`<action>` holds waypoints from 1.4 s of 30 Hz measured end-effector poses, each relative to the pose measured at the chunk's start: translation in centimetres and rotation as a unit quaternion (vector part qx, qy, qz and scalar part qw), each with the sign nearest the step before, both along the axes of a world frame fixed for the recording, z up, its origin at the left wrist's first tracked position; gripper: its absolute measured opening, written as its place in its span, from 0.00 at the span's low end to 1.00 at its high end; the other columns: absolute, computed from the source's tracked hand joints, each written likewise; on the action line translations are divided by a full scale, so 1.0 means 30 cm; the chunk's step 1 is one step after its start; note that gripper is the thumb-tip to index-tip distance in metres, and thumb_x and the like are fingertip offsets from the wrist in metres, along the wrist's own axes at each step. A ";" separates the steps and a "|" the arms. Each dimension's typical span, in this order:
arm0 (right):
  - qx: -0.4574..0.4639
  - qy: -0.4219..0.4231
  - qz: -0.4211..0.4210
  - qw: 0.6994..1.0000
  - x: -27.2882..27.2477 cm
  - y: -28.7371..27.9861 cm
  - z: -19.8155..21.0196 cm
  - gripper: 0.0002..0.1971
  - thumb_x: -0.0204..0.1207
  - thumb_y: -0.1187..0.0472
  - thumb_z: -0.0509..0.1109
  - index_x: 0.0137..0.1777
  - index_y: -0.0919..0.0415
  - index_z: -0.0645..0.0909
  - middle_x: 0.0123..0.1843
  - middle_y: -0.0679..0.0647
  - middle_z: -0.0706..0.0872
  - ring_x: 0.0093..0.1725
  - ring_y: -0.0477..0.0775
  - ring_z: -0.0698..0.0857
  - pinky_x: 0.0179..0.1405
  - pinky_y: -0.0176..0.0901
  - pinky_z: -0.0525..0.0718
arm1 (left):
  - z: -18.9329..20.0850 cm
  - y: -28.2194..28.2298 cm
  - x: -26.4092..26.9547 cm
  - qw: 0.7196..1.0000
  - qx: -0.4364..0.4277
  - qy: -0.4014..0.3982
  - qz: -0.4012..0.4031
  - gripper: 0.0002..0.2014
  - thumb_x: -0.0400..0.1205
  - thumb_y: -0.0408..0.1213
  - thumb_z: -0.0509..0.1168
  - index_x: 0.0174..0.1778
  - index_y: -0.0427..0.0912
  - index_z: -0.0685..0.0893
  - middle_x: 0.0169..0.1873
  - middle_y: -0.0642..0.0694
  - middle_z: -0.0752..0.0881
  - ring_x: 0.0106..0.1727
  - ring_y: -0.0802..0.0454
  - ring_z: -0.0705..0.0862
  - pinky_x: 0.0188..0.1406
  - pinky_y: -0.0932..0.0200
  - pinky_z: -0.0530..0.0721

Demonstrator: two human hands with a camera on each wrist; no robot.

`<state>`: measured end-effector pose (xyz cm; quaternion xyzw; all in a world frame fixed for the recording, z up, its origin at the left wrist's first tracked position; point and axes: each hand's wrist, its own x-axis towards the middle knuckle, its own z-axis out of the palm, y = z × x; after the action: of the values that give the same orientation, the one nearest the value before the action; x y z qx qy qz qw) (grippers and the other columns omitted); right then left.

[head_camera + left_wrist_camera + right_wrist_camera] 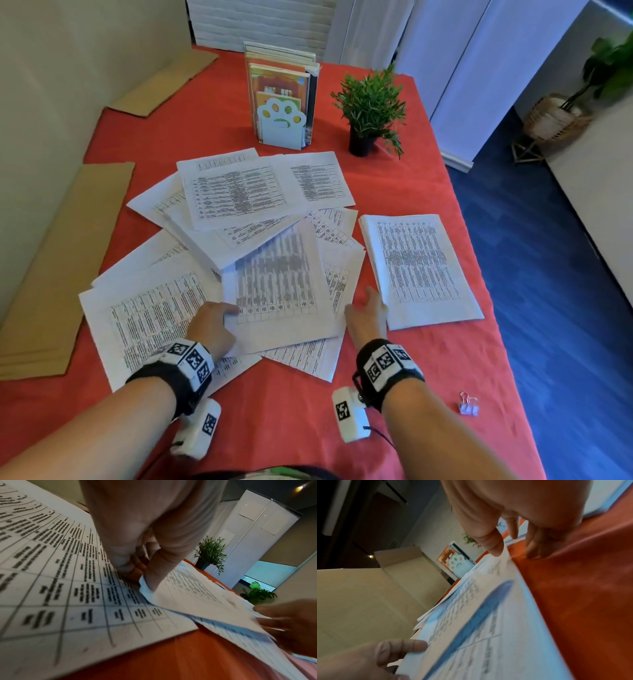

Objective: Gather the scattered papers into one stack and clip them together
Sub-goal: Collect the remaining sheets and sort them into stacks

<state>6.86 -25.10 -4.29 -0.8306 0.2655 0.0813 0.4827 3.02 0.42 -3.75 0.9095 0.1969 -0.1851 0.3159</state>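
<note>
Printed white sheets (pixel 236 195) lie scattered and overlapping on the red tablecloth (pixel 291 421). A squared-up stack (pixel 418 270) sits to their right. One sheet (pixel 281 284) at the near middle is blurred by motion. My left hand (pixel 222 318) pinches this sheet's left edge; the left wrist view shows the thumb (pixel 152 574) on top and fingers curled beneath. My right hand (pixel 363 305) is between that sheet and the stack, with its thumb (pixel 494 547) on the paper's edge and its fingers (pixel 534 550) down on the cloth. A small binder clip (pixel 468 405) lies near the right table edge.
A paw-shaped holder with books (pixel 282 102) and a potted plant (pixel 371 109) stand at the back of the table. Cardboard sheets (pixel 65 260) lie along the left side. The table's right edge (pixel 489 291) drops to a blue floor.
</note>
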 end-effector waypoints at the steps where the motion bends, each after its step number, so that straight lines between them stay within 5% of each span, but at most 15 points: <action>1: 0.024 0.011 0.010 1.000 0.000 0.020 0.004 0.33 0.76 0.66 0.63 0.81 0.57 0.59 0.73 0.60 0.73 0.66 0.61 0.79 0.67 0.49 0.77 | -0.002 -0.003 -0.014 1.000 -0.003 -0.001 -0.010 0.28 0.70 0.18 0.64 0.64 0.46 0.82 0.68 0.41 0.74 0.69 0.42 0.76 0.63 0.57 0.76; 4: 0.053 0.034 0.045 0.997 0.000 0.051 -0.002 0.34 0.76 0.67 0.65 0.80 0.57 0.57 0.68 0.56 0.79 0.62 0.61 0.82 0.62 0.50 0.81 | -0.011 -0.013 -0.074 0.998 -0.034 0.008 -0.060 0.27 0.69 0.20 0.66 0.61 0.49 0.82 0.60 0.47 0.77 0.65 0.46 0.78 0.58 0.60 0.77; 8: -0.013 0.064 0.116 0.991 -0.001 0.021 -0.004 0.16 0.73 0.70 0.65 0.60 0.60 0.75 0.52 0.56 0.86 0.47 0.55 0.84 0.44 0.43 0.84 | -0.018 -0.004 -0.117 0.991 -0.092 0.020 -0.093 0.25 0.71 0.27 0.68 0.61 0.54 0.77 0.58 0.51 0.79 0.55 0.52 0.81 0.49 0.65 0.76; 11: -0.019 0.075 0.138 0.987 0.011 -0.028 -0.001 0.13 0.70 0.71 0.65 0.53 0.61 0.81 0.43 0.54 0.87 0.44 0.55 0.86 0.41 0.42 0.84 | 0.000 0.039 -0.080 0.993 -0.117 -0.024 0.016 0.23 0.77 0.31 0.67 0.67 0.50 0.73 0.60 0.45 0.80 0.53 0.49 0.82 0.51 0.58 0.80; 14: -0.019 0.074 0.165 0.983 0.016 -0.067 0.009 0.05 0.72 0.64 0.67 0.47 0.61 0.82 0.38 0.54 0.85 0.40 0.55 0.84 0.39 0.43 0.82 | 0.013 0.117 -0.020 0.994 0.011 -0.049 0.093 0.26 0.77 0.37 0.68 0.72 0.44 0.72 0.67 0.39 0.78 0.66 0.40 0.78 0.65 0.45 0.78; 17: 0.038 0.056 0.178 0.982 0.010 -0.094 0.021 0.05 0.74 0.63 0.69 0.47 0.62 0.83 0.40 0.57 0.87 0.41 0.55 0.83 0.44 0.46 0.81 | 0.032 0.200 0.017 0.974 0.118 0.002 0.194 0.32 0.74 0.35 0.68 0.76 0.48 0.67 0.77 0.39 0.65 0.76 0.35 0.64 0.73 0.36 0.68; 20: 0.092 0.024 0.166 0.982 0.010 -0.098 0.012 0.08 0.71 0.63 0.71 0.48 0.65 0.83 0.42 0.60 0.87 0.43 0.55 0.83 0.47 0.49 0.82 | 0.014 0.260 0.010 0.940 0.096 0.048 0.322 0.39 0.72 0.33 0.68 0.78 0.51 0.59 0.83 0.43 0.46 0.82 0.37 0.48 0.78 0.34 0.56; 22: 0.111 0.009 0.162 0.981 0.015 -0.076 0.022 0.04 0.73 0.67 0.70 0.47 0.62 0.81 0.43 0.62 0.86 0.44 0.56 0.83 0.48 0.52 0.83 | 0.005 0.273 -0.018 0.924 0.074 0.051 0.371 0.42 0.70 0.34 0.71 0.78 0.51 0.58 0.82 0.41 0.44 0.81 0.34 0.49 0.78 0.36 0.58; 26: 0.109 0.002 0.155 0.982 0.027 -0.019 0.018 0.08 0.75 0.69 0.68 0.49 0.57 0.82 0.50 0.66 0.89 0.52 0.66 0.88 0.57 0.64 0.86 | 0.014 0.258 -0.078 0.939 0.055 0.009 0.340 0.53 0.65 0.40 0.79 0.81 0.52 0.53 0.80 0.38 0.58 0.78 0.32 0.56 0.75 0.32 0.62; 30: 0.082 0.007 0.163 0.983 0.027 0.043 0.003 0.06 0.75 0.69 0.66 0.45 0.59 0.82 0.46 0.71 0.87 0.41 0.61 0.84 0.47 0.60 0.86 | 0.008 0.198 -0.135 0.969 0.049 -0.065 0.234 0.55 0.67 0.32 0.78 0.82 0.56 0.47 0.79 0.40 0.64 0.78 0.34 0.62 0.75 0.34 0.63; 33: 0.099 0.026 0.167 0.981 0.019 0.061 -0.004 0.05 0.75 0.70 0.64 0.48 0.69 0.80 0.39 0.65 0.79 0.37 0.55 0.77 0.39 0.48 0.77 | -0.007 0.160 -0.178 0.966 -0.060 -0.121 0.219 0.47 0.75 0.24 0.69 0.82 0.56 0.50 0.72 0.37 0.75 0.59 0.38 0.81 0.55 0.48 0.81; 35: 0.130 0.038 0.162 0.978 0.014 0.054 -0.003 0.05 0.75 0.70 0.65 0.48 0.67 0.81 0.38 0.62 0.79 0.38 0.55 0.77 0.40 0.47 0.77 | -0.014 0.161 -0.193 0.960 -0.084 -0.149 0.220 0.29 0.81 0.28 0.63 0.77 0.47 0.65 0.65 0.35 0.81 0.53 0.40 0.84 0.50 0.51 0.82; 38: 0.222 0.050 0.149 0.962 0.003 0.033 -0.003 0.09 0.73 0.69 0.70 0.51 0.61 0.85 0.48 0.69 0.89 0.51 0.64 0.86 0.58 0.59 0.84 | 0.012 0.157 -0.180 0.958 -0.091 -0.204 0.182 0.07 0.84 0.33 0.60 0.52 0.34 0.80 0.41 0.36 0.84 0.41 0.44 0.80 0.35 0.53 0.74; 40: 0.263 0.057 0.140 0.953 -0.003 0.029 -0.003 0.10 0.75 0.70 0.69 0.56 0.67 0.84 0.57 0.74 0.86 0.62 0.74 0.84 0.68 0.70 0.77 | 0.045 0.153 -0.150 0.938 -0.162 -0.233 0.200 0.06 0.84 0.32 0.60 0.43 0.40 0.81 0.37 0.40 0.84 0.39 0.44 0.80 0.34 0.53 0.76; 42: 0.297 0.051 0.135 0.944 -0.005 0.043 -0.007 0.11 0.78 0.72 0.67 0.59 0.72 0.81 0.61 0.77 0.84 0.64 0.76 0.82 0.69 0.73 0.75 | 0.060 0.154 -0.112 0.901 -0.259 -0.231 0.260 0.07 0.83 0.33 0.62 0.41 0.47 0.83 0.40 0.42 0.87 0.43 0.41 0.84 0.44 0.45 0.83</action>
<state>6.70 -23.82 -4.49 -0.6725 0.1386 0.2631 0.6777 -0.35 5.04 -1.94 0.7296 0.2931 0.0741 0.6134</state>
